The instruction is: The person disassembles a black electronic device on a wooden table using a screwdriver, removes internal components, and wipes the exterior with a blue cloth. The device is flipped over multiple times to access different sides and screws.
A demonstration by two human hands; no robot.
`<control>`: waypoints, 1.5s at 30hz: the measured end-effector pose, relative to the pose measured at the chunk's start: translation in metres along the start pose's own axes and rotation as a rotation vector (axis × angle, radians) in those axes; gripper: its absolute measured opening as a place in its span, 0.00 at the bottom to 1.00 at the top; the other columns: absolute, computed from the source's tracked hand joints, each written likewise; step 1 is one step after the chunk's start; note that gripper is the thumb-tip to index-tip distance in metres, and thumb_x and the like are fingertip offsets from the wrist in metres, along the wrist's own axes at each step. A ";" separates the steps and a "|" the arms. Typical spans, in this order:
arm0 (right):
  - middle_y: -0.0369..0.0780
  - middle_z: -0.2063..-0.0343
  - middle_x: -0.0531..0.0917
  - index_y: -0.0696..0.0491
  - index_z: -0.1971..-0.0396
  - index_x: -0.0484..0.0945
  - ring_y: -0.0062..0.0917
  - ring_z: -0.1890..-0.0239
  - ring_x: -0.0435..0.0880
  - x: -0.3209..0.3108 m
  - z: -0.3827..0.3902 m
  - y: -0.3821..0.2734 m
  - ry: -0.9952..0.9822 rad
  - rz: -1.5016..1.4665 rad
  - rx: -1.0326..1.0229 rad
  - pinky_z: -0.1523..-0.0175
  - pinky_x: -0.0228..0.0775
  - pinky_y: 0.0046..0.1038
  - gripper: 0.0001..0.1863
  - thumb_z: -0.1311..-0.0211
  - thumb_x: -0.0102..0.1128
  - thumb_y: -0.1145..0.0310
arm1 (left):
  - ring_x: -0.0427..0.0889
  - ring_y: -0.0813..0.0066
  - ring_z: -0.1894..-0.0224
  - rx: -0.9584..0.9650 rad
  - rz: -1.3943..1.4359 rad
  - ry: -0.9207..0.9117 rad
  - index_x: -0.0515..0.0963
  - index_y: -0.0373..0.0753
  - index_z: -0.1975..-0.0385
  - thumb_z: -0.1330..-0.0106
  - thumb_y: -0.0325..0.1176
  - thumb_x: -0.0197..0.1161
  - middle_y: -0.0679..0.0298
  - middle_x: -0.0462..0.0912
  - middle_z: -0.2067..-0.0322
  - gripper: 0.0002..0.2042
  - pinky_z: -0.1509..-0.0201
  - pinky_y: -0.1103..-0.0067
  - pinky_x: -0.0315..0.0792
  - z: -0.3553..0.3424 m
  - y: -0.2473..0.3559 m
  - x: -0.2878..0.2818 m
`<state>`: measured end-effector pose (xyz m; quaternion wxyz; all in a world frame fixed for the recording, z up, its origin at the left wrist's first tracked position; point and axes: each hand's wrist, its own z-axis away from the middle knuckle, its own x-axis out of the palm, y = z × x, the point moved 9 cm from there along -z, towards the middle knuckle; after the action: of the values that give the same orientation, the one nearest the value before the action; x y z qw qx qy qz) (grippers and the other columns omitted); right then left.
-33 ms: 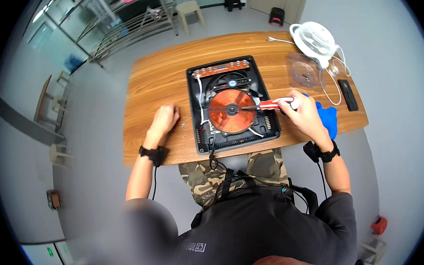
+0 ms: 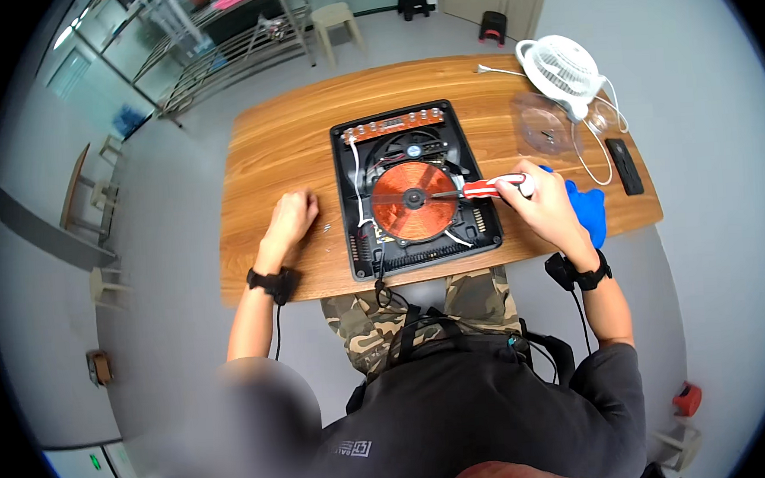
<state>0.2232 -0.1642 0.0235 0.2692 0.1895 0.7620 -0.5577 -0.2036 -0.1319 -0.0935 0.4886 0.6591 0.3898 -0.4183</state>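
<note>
My right hand (image 2: 543,203) is closed around a red and white screwdriver (image 2: 482,189), held nearly level. Its thin shaft reaches left over the round copper coil (image 2: 433,222), the tip close to the coil's dark centre. The coil sits inside an opened induction cooker (image 2: 427,260) with a black case, a fan and an orange button board (image 2: 394,124) along its far edge. My left hand (image 2: 293,216) rests on the table left of the case, fingers curled in and nothing seen between them. Small screws (image 2: 327,228) lie between that hand and the case.
A white fan (image 2: 564,67) with a cord stands at the far right. Nearer are a clear tray (image 2: 540,134) with small dark pieces, a black bar-shaped object (image 2: 624,167) and a blue cloth-like item (image 2: 591,215) beside my right hand. The wooden table (image 2: 273,132) holds these.
The whole view has shifted slightly. Both hands and the screwdriver keep the same places relative to the cooker.
</note>
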 end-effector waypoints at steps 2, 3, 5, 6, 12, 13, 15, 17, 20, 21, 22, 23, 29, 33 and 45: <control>0.44 0.82 0.81 0.60 0.70 0.81 0.23 0.80 0.79 -0.002 0.000 -0.011 -0.016 -0.019 -0.014 0.74 0.66 0.27 0.16 0.34 0.70 0.60 | 0.84 0.42 0.65 0.023 0.175 0.033 0.78 0.30 0.67 0.35 0.28 0.63 0.43 0.83 0.72 0.06 0.60 0.61 0.79 -0.003 0.021 -0.017; 0.44 0.81 0.81 0.60 0.70 0.81 0.23 0.80 0.78 -0.004 -0.001 -0.011 -0.017 -0.003 -0.019 0.73 0.66 0.27 0.16 0.34 0.69 0.60 | 0.84 0.43 0.67 0.029 0.263 0.047 0.77 0.30 0.67 0.36 0.27 0.63 0.44 0.83 0.73 0.06 0.61 0.62 0.79 -0.006 0.033 -0.025; 0.42 0.81 0.81 0.59 0.69 0.80 0.21 0.79 0.77 -0.003 -0.005 -0.013 -0.033 0.023 -0.035 0.72 0.66 0.28 0.16 0.33 0.69 0.61 | 0.85 0.49 0.68 0.042 0.261 0.003 0.77 0.30 0.69 0.39 0.24 0.64 0.48 0.82 0.73 0.04 0.62 0.65 0.78 -0.012 0.069 -0.033; 0.42 0.81 0.81 0.59 0.68 0.81 0.22 0.79 0.78 -0.004 -0.006 -0.014 -0.025 0.052 -0.042 0.72 0.67 0.28 0.15 0.33 0.69 0.60 | 0.84 0.55 0.69 0.111 0.286 -0.015 0.78 0.31 0.68 0.38 0.25 0.64 0.50 0.82 0.72 0.04 0.62 0.68 0.77 -0.016 0.090 -0.032; 0.47 0.82 0.81 0.60 0.69 0.80 0.33 0.82 0.82 0.006 -0.014 -0.028 -0.043 0.012 -0.153 0.75 0.69 0.31 0.19 0.35 0.70 0.57 | 0.84 0.61 0.70 0.241 0.344 -0.076 0.80 0.31 0.68 0.40 0.24 0.67 0.53 0.83 0.72 0.04 0.63 0.70 0.78 -0.029 0.167 -0.023; 0.47 0.82 0.81 0.60 0.69 0.80 0.33 0.81 0.83 0.007 -0.014 -0.033 -0.051 -0.004 -0.163 0.75 0.70 0.31 0.19 0.35 0.70 0.57 | 0.84 0.61 0.70 0.251 0.344 -0.076 0.81 0.30 0.68 0.40 0.24 0.67 0.53 0.83 0.72 0.05 0.62 0.70 0.78 -0.031 0.173 -0.021; 0.47 0.81 0.83 0.60 0.68 0.80 0.34 0.80 0.84 0.006 -0.011 -0.040 -0.069 0.004 -0.179 0.74 0.72 0.32 0.19 0.35 0.71 0.57 | 0.84 0.60 0.70 0.272 0.328 -0.079 0.81 0.30 0.69 0.40 0.25 0.68 0.52 0.83 0.72 0.05 0.62 0.70 0.78 -0.035 0.184 -0.016; 0.47 0.81 0.83 0.61 0.67 0.81 0.34 0.80 0.84 0.005 -0.009 -0.047 -0.075 0.021 -0.209 0.74 0.72 0.32 0.19 0.36 0.71 0.57 | 0.85 0.60 0.70 0.296 0.298 -0.086 0.82 0.29 0.69 0.40 0.25 0.68 0.52 0.83 0.72 0.05 0.61 0.70 0.79 -0.038 0.192 -0.013; 0.48 0.80 0.83 0.61 0.66 0.81 0.35 0.79 0.84 0.006 -0.006 -0.050 -0.086 0.048 -0.209 0.73 0.73 0.33 0.19 0.36 0.71 0.57 | 0.87 0.57 0.68 0.280 0.273 -0.135 0.83 0.29 0.68 0.41 0.26 0.70 0.50 0.85 0.72 0.06 0.61 0.69 0.80 -0.039 0.198 0.001; 0.48 0.80 0.83 0.61 0.66 0.81 0.36 0.79 0.84 0.007 -0.006 -0.051 -0.095 0.050 -0.205 0.73 0.73 0.33 0.19 0.36 0.71 0.57 | 0.87 0.57 0.68 0.279 0.259 -0.144 0.84 0.29 0.68 0.41 0.26 0.70 0.49 0.85 0.72 0.07 0.61 0.68 0.80 -0.039 0.199 0.005; 0.48 0.80 0.83 0.61 0.66 0.81 0.36 0.79 0.84 0.007 -0.007 -0.051 -0.104 0.052 -0.202 0.73 0.73 0.33 0.19 0.36 0.71 0.57 | 0.88 0.56 0.69 0.281 0.250 -0.140 0.84 0.29 0.67 0.41 0.27 0.72 0.49 0.86 0.72 0.08 0.62 0.68 0.80 -0.040 0.198 0.007; 0.48 0.80 0.83 0.60 0.66 0.81 0.37 0.79 0.84 0.007 -0.007 -0.051 -0.112 0.054 -0.198 0.72 0.74 0.34 0.19 0.36 0.71 0.56 | 0.88 0.57 0.69 0.267 0.263 -0.156 0.84 0.29 0.67 0.41 0.27 0.72 0.49 0.86 0.73 0.08 0.62 0.68 0.80 -0.041 0.197 0.010; 0.49 0.79 0.83 0.61 0.67 0.81 0.38 0.78 0.85 0.008 -0.015 -0.050 -0.101 0.057 -0.220 0.72 0.74 0.34 0.19 0.36 0.71 0.56 | 0.88 0.56 0.71 0.259 0.304 -0.176 0.84 0.28 0.67 0.41 0.28 0.73 0.49 0.86 0.74 0.09 0.64 0.69 0.79 -0.042 0.196 0.016; 0.48 0.80 0.83 0.60 0.68 0.80 0.35 0.78 0.84 0.007 -0.022 -0.052 -0.117 0.045 -0.217 0.72 0.72 0.33 0.19 0.36 0.70 0.57 | 0.87 0.55 0.72 0.257 0.277 -0.185 0.85 0.29 0.68 0.41 0.28 0.74 0.48 0.85 0.74 0.09 0.64 0.68 0.79 -0.044 0.198 0.012; 0.43 0.81 0.83 0.60 0.66 0.82 0.21 0.79 0.78 0.001 -0.031 -0.043 -0.148 0.006 -0.165 0.73 0.68 0.28 0.18 0.35 0.69 0.57 | 0.86 0.51 0.71 0.204 0.151 -0.236 0.85 0.34 0.72 0.42 0.40 0.77 0.50 0.85 0.77 0.14 0.64 0.64 0.78 -0.052 0.205 0.008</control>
<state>0.1914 -0.1477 0.0622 0.3412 0.1274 0.7827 -0.5046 -0.0029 -0.1253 -0.0269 0.4917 0.6790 0.2346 -0.4922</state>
